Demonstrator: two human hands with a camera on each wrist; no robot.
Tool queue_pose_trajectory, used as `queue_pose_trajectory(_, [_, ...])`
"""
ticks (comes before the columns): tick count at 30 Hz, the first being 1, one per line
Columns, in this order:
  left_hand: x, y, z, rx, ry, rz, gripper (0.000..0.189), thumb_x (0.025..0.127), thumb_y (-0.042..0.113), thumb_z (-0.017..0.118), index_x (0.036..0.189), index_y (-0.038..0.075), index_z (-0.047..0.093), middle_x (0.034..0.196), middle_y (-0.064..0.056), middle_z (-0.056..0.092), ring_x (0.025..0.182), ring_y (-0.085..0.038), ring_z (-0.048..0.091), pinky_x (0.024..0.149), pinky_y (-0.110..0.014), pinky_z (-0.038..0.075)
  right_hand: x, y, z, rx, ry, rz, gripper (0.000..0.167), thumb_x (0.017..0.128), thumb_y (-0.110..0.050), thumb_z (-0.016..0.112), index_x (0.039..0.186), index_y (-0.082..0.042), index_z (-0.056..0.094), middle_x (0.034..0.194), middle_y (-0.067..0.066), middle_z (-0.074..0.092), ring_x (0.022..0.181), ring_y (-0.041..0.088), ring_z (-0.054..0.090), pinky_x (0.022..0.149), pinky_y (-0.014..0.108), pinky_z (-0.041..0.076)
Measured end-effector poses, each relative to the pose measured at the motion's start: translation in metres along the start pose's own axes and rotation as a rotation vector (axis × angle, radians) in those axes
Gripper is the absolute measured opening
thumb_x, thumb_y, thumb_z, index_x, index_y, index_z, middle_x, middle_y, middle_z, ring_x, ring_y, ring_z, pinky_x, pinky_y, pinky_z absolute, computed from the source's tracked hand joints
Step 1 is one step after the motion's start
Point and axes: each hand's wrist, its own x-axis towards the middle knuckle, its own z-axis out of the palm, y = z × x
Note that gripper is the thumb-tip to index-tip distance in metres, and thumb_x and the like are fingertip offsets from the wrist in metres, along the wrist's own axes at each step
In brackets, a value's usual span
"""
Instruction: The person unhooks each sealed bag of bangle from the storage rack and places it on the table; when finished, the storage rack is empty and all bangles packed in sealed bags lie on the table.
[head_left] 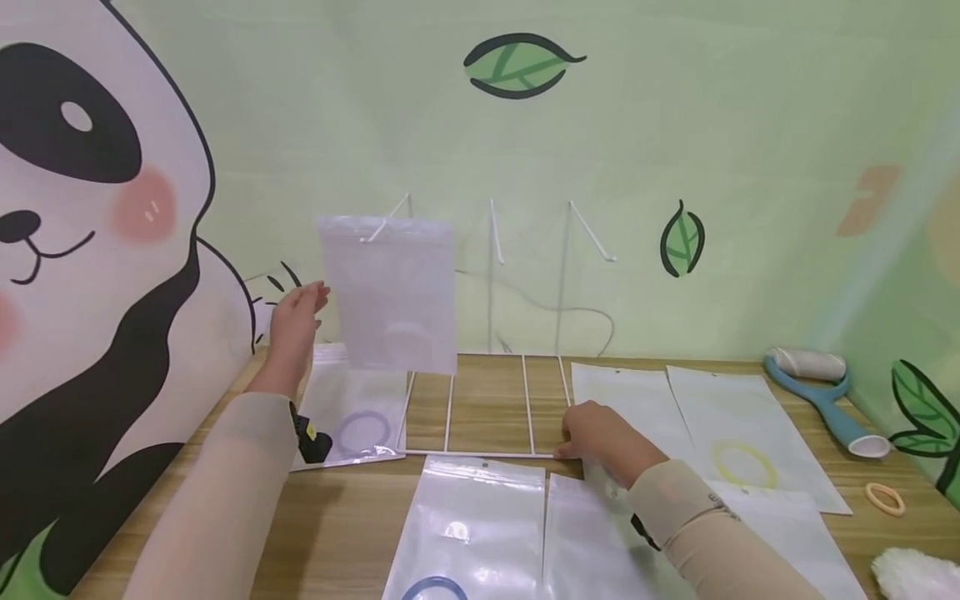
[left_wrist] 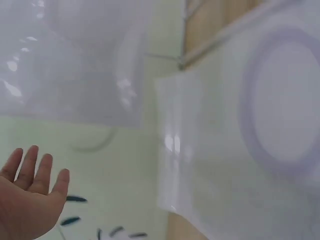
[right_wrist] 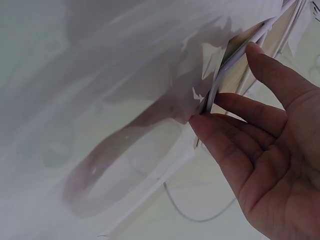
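A frosted zip bag [head_left: 393, 304] hangs from the left hook of a white wire rack [head_left: 480, 454]. My left hand [head_left: 295, 325] is raised just left of this bag, apart from it, its fingers extended and holding nothing. In the left wrist view the same hand [left_wrist: 32, 200] lies below the bag's edge. At the rack's front right corner my right hand [head_left: 603, 437] grips the wire base. The right wrist view shows thumb and fingers [right_wrist: 220, 140] pinching that corner, close to a bag with a dark ring inside.
The middle hook [head_left: 497, 233] and right hook [head_left: 592, 233] stick out. Bags lie around the base, one holding a purple ring [head_left: 363, 432], another a yellow ring [head_left: 745, 463]. A blue-handled lint roller [head_left: 832, 408], an orange ring [head_left: 885, 499] and white fluff [head_left: 915, 575] sit at right.
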Motion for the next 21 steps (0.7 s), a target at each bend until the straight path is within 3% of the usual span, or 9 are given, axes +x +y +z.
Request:
queue_pose_trajectory(5, [-0.005,0.029,0.015,-0.192,0.055,0.084,0.052,0.108,0.042,0.033,0.145,0.008,0.046,0.148,-0.012,0.048,0.136,-0.022,0.045,0.112,-0.038,0.035,0.0,0.0,-0.001,-0.013,0.0,-0.011,0.03,0.083,-0.03,0.08,0.075,-0.008,0.062,0.071,0.002,0.055,0.069,0.02,0.047,0.07,0.037,0.044])
queue_pose_trajectory(10, [-0.015,0.054,0.023,-0.289,0.108,0.148,0.047,0.106,0.046,0.035,0.138,0.015,0.05,0.141,-0.006,0.052,0.128,-0.018,0.048,0.11,-0.036,0.036,0.001,0.0,-0.001,-0.015,0.001,-0.012,0.03,0.083,-0.031,0.08,0.075,-0.008,0.062,0.072,0.002,0.056,0.069,0.019,0.048,0.072,0.038,0.045])
queue_pose_trajectory(16, [-0.023,0.073,0.03,-0.265,0.194,0.254,0.03,0.105,0.031,0.044,0.126,0.012,0.055,0.127,-0.002,0.056,0.119,-0.018,0.05,0.109,-0.039,0.033,-0.003,-0.001,-0.003,-0.008,0.01,-0.015,0.03,0.083,-0.03,0.081,0.075,-0.008,0.062,0.07,0.002,0.054,0.068,0.019,0.047,0.069,0.037,0.044])
queue_pose_trajectory(21, [-0.026,0.081,0.033,-0.221,0.229,0.222,0.026,0.102,0.028,0.055,0.122,0.012,0.056,0.123,-0.002,0.057,0.111,-0.016,0.051,0.1,-0.036,0.041,-0.004,-0.001,-0.003,-0.005,0.018,-0.019,0.03,0.082,-0.03,0.081,0.075,-0.008,0.062,0.07,0.002,0.055,0.067,0.019,0.048,0.068,0.036,0.044])
